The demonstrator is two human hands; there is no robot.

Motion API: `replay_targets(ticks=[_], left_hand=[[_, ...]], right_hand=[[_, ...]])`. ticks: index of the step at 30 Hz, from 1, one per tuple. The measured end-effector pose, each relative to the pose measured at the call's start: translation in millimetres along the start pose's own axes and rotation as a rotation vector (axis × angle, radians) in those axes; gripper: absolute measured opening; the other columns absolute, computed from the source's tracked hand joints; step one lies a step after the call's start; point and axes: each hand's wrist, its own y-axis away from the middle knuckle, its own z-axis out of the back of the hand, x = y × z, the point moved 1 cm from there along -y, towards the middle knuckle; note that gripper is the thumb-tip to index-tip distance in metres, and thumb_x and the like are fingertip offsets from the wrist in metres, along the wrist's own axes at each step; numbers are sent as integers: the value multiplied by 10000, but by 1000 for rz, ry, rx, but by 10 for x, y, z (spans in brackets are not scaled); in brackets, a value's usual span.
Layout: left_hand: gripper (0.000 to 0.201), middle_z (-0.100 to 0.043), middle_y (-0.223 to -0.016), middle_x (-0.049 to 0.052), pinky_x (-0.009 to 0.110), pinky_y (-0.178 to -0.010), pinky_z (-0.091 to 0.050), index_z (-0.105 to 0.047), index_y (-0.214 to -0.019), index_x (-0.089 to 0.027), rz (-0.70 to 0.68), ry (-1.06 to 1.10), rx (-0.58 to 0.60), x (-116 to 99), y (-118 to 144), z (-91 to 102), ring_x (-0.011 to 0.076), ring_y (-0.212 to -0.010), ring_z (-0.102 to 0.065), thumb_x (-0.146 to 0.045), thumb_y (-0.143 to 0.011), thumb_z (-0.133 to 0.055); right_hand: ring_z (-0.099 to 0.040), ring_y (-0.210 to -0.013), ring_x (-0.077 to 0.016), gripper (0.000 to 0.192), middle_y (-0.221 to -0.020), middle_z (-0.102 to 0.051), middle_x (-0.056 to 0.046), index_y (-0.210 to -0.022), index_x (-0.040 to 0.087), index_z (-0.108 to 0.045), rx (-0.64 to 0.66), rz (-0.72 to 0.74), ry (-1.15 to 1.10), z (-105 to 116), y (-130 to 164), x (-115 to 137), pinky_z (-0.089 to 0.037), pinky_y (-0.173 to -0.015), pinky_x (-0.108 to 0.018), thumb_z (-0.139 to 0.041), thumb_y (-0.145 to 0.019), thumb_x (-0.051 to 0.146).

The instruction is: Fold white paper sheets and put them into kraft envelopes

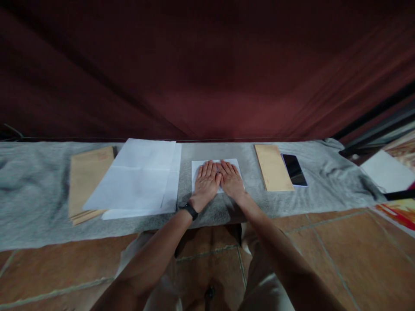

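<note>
A small white sheet of paper (215,163), possibly folded, lies on the grey cloth in front of me. My left hand (206,180) rests flat on its left half, fingers stretched forward. Beside it, my right hand (231,178) lies flat on the right half, fingers slightly spread. The thumbs meet near the middle, and both palms hide much of the paper. To the left are larger white sheets (139,172) with a faint crease across them. A brown envelope (274,168) lies to the right of my hands.
Several brown envelopes (87,177) are stacked at the left, partly under the white sheets. A phone (294,169) lies beside the right envelope. Grey cloth (35,190) covers the narrow surface, with a dark red curtain (207,77) behind it. Tiled floor (356,246) shows in front.
</note>
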Motion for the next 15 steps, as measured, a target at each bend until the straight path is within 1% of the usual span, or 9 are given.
replay_targets(ticks=[4,8,15], left_hand=[[614,-295,-1670,138,459,-1298,-144,-345,-1582,-74,1,-39,8,75,13,-31,237,-1580,-186,-382,-1060,-248],[623,-277,-1677,140,458,-1296,-138,-324,-1590,-75,3,-72,-3,134,37,-26,241,-1580,-187,-397,-1064,-236],[633,-280,-1674,158,443,-1292,-158,-316,-1589,-49,36,-96,13,192,45,11,257,-1575,-207,-388,-1057,-261]], right_hand=[[-337,-1525,-270,523,-1652,-352,-86,-1568,181,-425,-6,-4,27,3,12,5,-254,-1252,-472,-357,-1057,268],[-339,-1524,-272,511,-1652,-354,-88,-1566,181,-427,-10,-18,35,11,22,-9,-259,-1247,-465,-335,-1077,299],[-356,-1516,-273,525,-1648,-357,-102,-1571,181,-415,-44,-65,37,10,66,-162,-266,-1239,-461,-357,-1088,377]])
